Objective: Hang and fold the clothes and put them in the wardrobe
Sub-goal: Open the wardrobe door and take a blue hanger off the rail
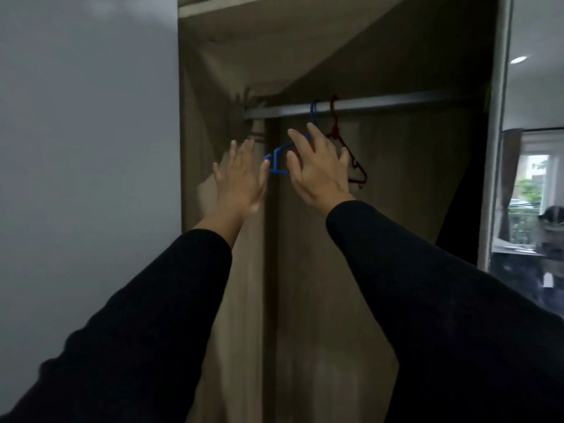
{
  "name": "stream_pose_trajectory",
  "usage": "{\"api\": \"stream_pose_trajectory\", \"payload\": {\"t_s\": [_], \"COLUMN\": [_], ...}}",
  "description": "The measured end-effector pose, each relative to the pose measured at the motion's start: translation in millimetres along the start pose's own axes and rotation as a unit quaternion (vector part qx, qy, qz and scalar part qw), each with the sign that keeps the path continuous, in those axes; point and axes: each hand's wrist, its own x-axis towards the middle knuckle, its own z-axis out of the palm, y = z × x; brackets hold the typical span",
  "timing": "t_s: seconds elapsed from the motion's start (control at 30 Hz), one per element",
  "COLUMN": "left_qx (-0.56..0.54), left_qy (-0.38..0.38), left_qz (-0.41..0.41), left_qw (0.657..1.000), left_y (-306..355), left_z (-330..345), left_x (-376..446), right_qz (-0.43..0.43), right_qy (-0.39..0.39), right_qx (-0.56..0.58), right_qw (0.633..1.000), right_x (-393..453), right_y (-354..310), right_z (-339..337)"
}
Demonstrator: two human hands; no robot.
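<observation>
Two thin plastic hangers hook over the flat grey metal rail (381, 103) of the wardrobe (381, 184), above and beyond the hands. The blue hanger (276, 161) hangs tilted, its hook curled over the rail above the right hand (317, 166) and its angular lower end showing in the gap between the two hands. The right hand lies over the blue hanger's sloping arm with fingers spread and loose, not closed; whether the palm touches the plastic cannot be told. The left hand (241, 175) is open too, fingers straight and pointing up, its thumb just beside the blue hanger's lower corner. The red hanger (351, 154) hangs just right of the right hand, partly hidden behind it, its notched arm sloping down to the right. Both forearms wear smooth black sleeves (427, 285). Behind the hands the wardrobe interior is matte brownish wood grain, with a shelf board (274, 4) above the rail. Left of the left hand stands a plain pale wall (85, 148); far right of the right hand a glossy mirrored panel (531, 178) reflects a window.
</observation>
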Motion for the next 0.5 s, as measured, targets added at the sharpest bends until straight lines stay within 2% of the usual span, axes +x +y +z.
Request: {"api": "stream_pose_trajectory", "payload": {"t_s": [0.27,0.5], "left_qx": [-0.035,-0.065], "left_qy": [0.000,-0.040], "left_qz": [0.030,-0.007], "left_qw": [0.999,0.997], "left_y": [-2.5,-6.8], "left_z": [26.7,44.6], "left_x": [22.0,27.0], "right_qz": [0.027,0.070], "right_qy": [0.022,-0.038], "right_qx": [-0.015,-0.076], "right_qw": [0.999,0.994], "right_x": [18.5,16.8], "right_y": [-3.2,-7.9], "right_z": [20.6,29.5]}}
